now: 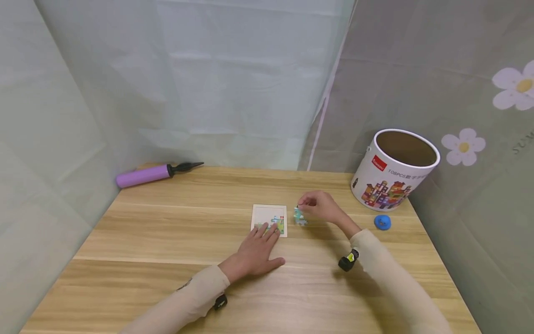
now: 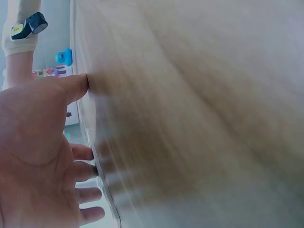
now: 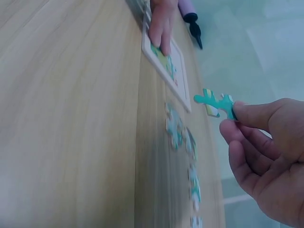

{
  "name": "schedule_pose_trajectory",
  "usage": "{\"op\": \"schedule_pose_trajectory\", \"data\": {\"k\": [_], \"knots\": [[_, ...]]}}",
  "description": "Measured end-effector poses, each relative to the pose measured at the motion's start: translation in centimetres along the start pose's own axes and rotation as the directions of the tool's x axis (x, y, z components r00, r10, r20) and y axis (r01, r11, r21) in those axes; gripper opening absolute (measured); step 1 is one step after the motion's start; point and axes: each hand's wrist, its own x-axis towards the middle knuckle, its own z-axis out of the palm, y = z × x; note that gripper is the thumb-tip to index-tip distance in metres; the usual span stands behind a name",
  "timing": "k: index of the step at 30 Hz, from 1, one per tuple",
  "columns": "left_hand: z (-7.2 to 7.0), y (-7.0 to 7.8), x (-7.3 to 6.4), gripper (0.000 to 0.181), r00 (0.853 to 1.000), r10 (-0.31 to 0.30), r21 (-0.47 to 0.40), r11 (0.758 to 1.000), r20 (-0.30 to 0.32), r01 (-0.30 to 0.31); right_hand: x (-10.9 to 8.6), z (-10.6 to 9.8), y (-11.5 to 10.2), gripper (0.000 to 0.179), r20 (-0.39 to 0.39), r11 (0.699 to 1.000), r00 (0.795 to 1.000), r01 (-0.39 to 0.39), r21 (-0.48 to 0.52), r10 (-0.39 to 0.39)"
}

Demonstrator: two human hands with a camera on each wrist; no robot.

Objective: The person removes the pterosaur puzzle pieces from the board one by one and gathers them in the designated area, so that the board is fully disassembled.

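Note:
A small jigsaw puzzle tray [image 1: 263, 212] lies on the table, its lower part covered with colourful pieces. My left hand [image 1: 257, 250] rests on its near edge, fingers straight and spread, hiding part of the picture; the thumb touches the wood. Just right of the tray, my right hand [image 1: 321, 207] pinches a green puzzle piece [image 3: 217, 101] between thumb and fingertips, above the table. Several loose pieces [image 3: 174, 127] lie below that hand in the right wrist view, next to the tray.
At the back right stands a white bucket [image 1: 381, 171] with printed blocks on its side. A small blue object [image 1: 382, 222] sits before it. A purple hand pump [image 1: 143, 176] lies at the back left, by the curtain [image 1: 233, 93].

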Motion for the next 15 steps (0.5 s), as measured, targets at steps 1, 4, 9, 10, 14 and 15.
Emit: {"op": "schedule_pose_trajectory", "data": {"k": [1, 4, 9, 10, 14, 15], "knots": [[0.0, 0.0, 0.0, 0.081, 1.000, -0.002, -0.001, 1.000, 0.004, 0.002, -0.2, -0.2, 0.2, 0.005, -0.004, 1.000, 1.000, -0.001, -0.005, 0.001], [-0.1, 0.1, -0.1, 0.082, 1.000, -0.003, -0.015, 1.000, 0.005, 0.003, -0.9, -0.8, 0.8, 0.007, -0.013, 1.000, 1.000, -0.012, -0.012, 0.011], [-0.2, 0.1, -0.1, 0.082, 1.000, 0.000, -0.019, 1.000, 0.013, 0.000, -1.9, -1.6, 1.8, 0.011, -0.021, 1.000, 0.999, -0.025, -0.012, 0.025], [-0.3, 0.1, -0.1, 0.081, 1.000, -0.001, -0.014, 1.000, 0.017, 0.001, -2.1, -1.7, 2.0, 0.011, -0.021, 0.999, 0.999, -0.032, -0.011, 0.032], [-0.4, 0.1, -0.1, 0.081, 1.000, 0.003, -0.002, 1.000, 0.019, -0.003, -2.6, -1.9, 2.6, 0.009, -0.023, 0.998, 0.998, -0.053, -0.020, 0.053], [-0.4, 0.1, -0.1, 0.081, 1.000, 0.005, 0.004, 1.000, 0.019, -0.005, -2.7, -1.9, 2.8, 0.009, -0.024, 0.998, 0.998, -0.057, -0.021, 0.057]]}}
